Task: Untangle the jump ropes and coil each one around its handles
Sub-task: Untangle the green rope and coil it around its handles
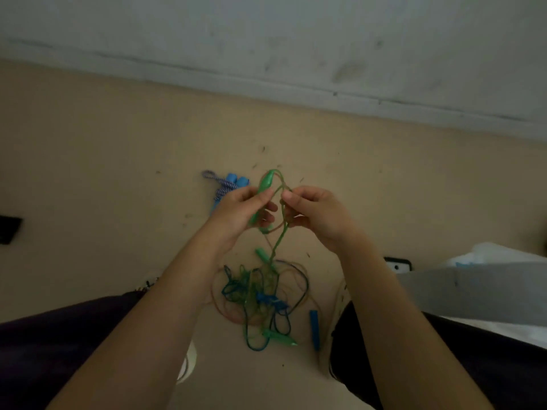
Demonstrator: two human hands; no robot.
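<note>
My left hand (240,211) grips a green jump-rope handle (264,184) that points up and away. My right hand (314,213) pinches the thin green cord (281,232) that loops over from that handle. The cord drops to a tangled heap of green and blue ropes (260,294) on the floor between my knees. Green handles lie in the heap, one at its top (262,255) and one at its lower edge (279,337). A blue handle (314,329) lies to the right of the heap. A blue-and-white braided rope with blue handles (228,183) lies coiled behind my left hand.
The beige floor (118,173) runs to a pale wall with a skirting board (266,81). My dark-clad legs (59,344) flank the heap. A small dark object (398,264) and a grey-white thing (473,285) sit at the right, a black item (9,229) at the left edge.
</note>
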